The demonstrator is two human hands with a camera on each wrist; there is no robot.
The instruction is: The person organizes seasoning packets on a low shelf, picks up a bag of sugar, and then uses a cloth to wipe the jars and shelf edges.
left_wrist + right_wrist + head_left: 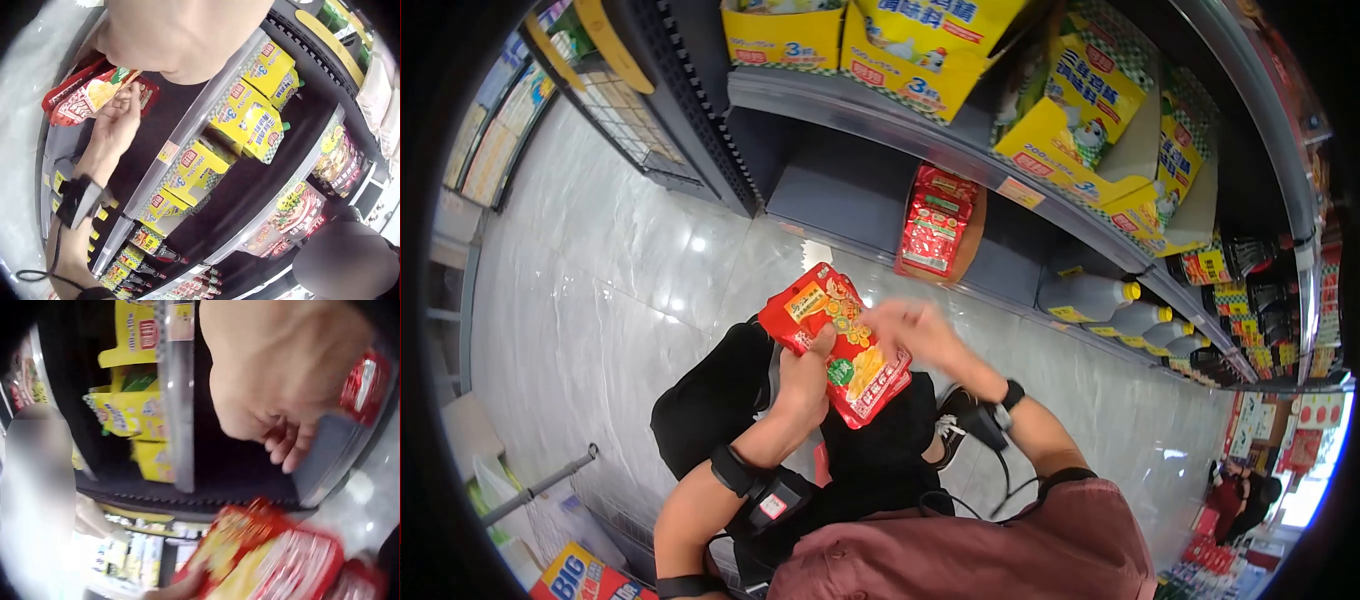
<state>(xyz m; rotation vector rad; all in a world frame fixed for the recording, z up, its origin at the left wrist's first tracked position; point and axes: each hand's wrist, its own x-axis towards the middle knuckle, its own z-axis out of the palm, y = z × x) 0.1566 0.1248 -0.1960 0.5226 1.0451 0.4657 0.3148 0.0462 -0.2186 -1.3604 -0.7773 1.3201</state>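
My left hand [803, 385] grips a small stack of red food pouches [855, 365] over my lap, the thumb lying across the printed front. The top pouch has yellow food pictures and a green spot. My right hand [925, 340] is beside the stack's right edge, slightly blurred. In the right wrist view the right hand [281, 375] appears apart from the red pouches [269, 556], its fingers loosely bent with nothing seen in them. On the low shelf ahead, an open box holds similar red pouches [940, 225].
Yellow boxes of seasoning bags [1080, 130] line the shelf above. Grey bottles with yellow caps [1100, 300] stand on the low shelf at right. A wire basket [625, 525] is at lower left, near a red and blue package [580, 575]. Tiled floor [600, 300] surrounds me.
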